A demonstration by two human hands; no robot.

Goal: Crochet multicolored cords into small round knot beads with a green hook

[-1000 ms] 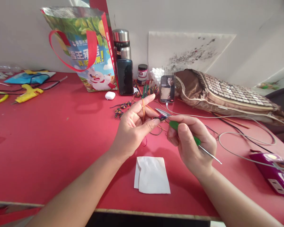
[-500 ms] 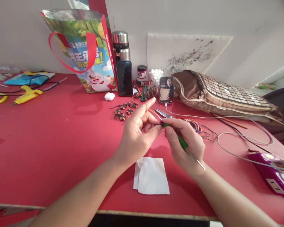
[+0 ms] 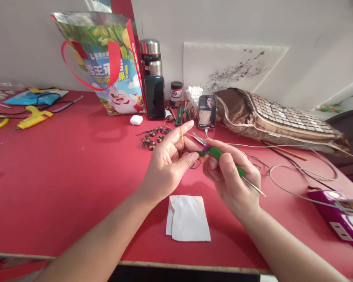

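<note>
My left hand [image 3: 172, 158] pinches a small multicoloured crochet piece [image 3: 202, 154] between thumb and fingers. Orange yarn [image 3: 182, 140] loops round its raised index finger. In my right hand [image 3: 233, 172] is a crochet hook [image 3: 216, 152] with a green handle, its bare metal end pointing down to the right. The hook's working tip is at the crochet piece, partly hidden by yarn. Beyond my left hand lie several small finished crochet pieces [image 3: 151, 145] in the same dark mixed colours. The scissors [image 3: 198, 139] lie just behind the work.
A folded white tissue [image 3: 191, 219] lies on the red table [image 3: 61, 188] below my hands. Behind stand a dark phone [image 3: 154, 98], a lit phone [image 3: 207, 111] on a cable, and a shopping bag [image 3: 120, 98]. A glue gun [image 3: 35, 117] is left, a purple power strip [image 3: 335, 219] right.
My right hand has turned and shifted slightly right, with the hook's handle now lying flatter and more of the crochet piece showing. My left hand has barely moved.
</note>
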